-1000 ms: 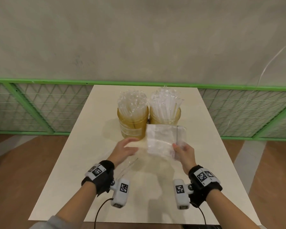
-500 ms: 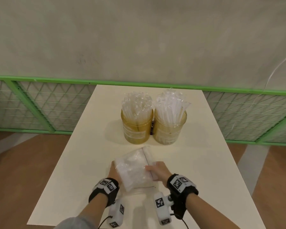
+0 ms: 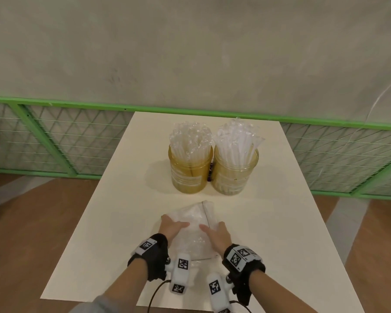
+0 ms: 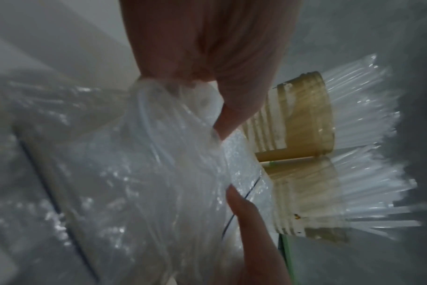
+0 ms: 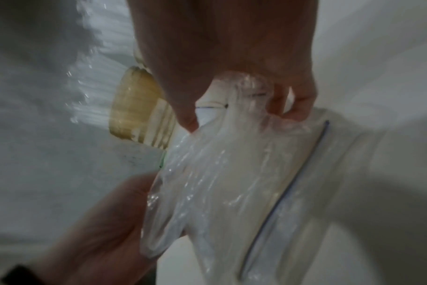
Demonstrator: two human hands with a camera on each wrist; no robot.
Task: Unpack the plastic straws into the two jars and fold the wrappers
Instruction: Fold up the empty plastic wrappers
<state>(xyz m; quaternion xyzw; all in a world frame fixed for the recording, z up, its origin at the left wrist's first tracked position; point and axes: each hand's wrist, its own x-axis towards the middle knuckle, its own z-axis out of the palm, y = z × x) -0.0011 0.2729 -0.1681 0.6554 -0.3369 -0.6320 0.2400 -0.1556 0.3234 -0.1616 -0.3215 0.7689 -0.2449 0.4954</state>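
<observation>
On the tabletop (image 3: 269,222), both jars (image 3: 190,171) stood full of straws (image 3: 236,141); unpacking looked done. Left hand (image 3: 171,227) and right hand (image 3: 219,236) pinched the wrapper (image 3: 193,229) near them, folding apparently unfinished.

A pale cream rectangular table (image 3: 269,222) is seen on a brown wood-look floor (image 3: 32,222), with a lighter grey strip (image 3: 339,213) laid across the floor at the right. Behind the table a low green metal railing (image 3: 54,105) with white wire mesh panels (image 3: 88,141) is set along a plain grey-beige plastered wall (image 3: 190,53). A thin white cable (image 3: 384,93) is seen hanging on the wall at the right. The scene is evenly lit.
</observation>
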